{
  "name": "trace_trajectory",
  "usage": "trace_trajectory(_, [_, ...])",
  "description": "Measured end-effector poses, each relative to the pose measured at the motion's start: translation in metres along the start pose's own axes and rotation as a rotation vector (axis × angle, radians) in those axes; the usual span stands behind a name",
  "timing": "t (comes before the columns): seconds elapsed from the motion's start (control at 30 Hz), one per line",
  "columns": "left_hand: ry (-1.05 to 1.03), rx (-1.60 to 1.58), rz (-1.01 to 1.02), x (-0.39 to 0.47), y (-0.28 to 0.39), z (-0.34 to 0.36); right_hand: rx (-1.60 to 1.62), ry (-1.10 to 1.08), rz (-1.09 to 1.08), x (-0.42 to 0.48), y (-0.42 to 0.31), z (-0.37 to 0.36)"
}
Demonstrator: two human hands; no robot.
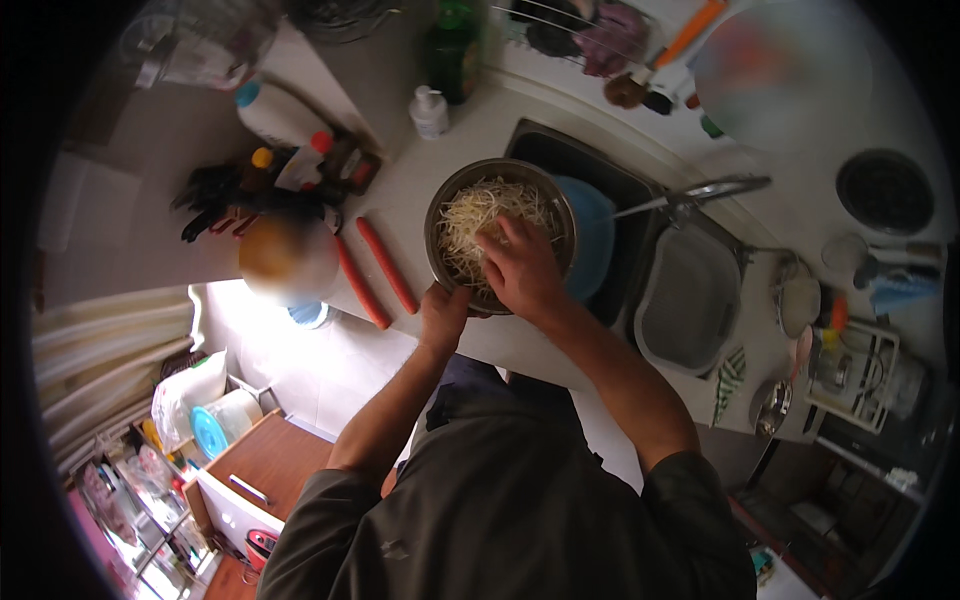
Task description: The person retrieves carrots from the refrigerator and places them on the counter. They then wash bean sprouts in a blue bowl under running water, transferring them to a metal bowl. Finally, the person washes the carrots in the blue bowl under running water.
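Note:
A round metal bowl (437, 187) full of pale bean sprouts (480, 210) is in front of me, at the counter's front edge beside the sink. My left hand (444, 311) grips its near-left rim, thumb on top. Over the sprouts, my right hand (525, 262) has its fingers apart and bent, the tips touching the heap. Partly behind the bowl, a blue basin (592, 232) stands in the dark sink (637, 180). Two long orange-red sticks (386, 264), carrots or sausages, lie on the counter left of the bowl.
A tap (705, 195) leans over the sink, and a grey draining basket (686, 300) sits at its right side. A white pump bottle (429, 112) stands behind the bowl. Several bottles (352, 165) crowd the left wall. A striped cloth (729, 382) lies at the right counter edge.

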State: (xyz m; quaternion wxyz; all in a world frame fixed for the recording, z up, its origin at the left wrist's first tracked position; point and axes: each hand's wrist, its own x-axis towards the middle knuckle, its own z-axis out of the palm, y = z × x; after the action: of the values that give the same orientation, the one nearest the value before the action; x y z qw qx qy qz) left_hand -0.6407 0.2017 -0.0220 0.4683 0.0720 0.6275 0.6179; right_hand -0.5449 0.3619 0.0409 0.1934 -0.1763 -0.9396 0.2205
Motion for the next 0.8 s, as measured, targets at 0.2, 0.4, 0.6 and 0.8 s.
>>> trace_trajectory(0.2, [-0.194,0.014,-0.103,-0.021,-0.003,0.054,-0.077,-0.007,0.303,-0.065,0.023,-0.055])
trace_trajectory(0.4, [-0.400,0.089,-0.148,-0.043,-0.025,0.121,-0.202,-0.109,0.320,-0.157,0.032,-0.095])
trace_trajectory(0.6, [-0.394,0.052,-0.233,-0.082,-0.067,0.185,-0.314,-0.088,0.344,-0.219,0.061,-0.124])
trace_trajectory(0.8, [-0.308,-0.026,-0.225,-0.098,-0.090,0.219,-0.111,0.023,0.252,-0.255,0.087,-0.161])
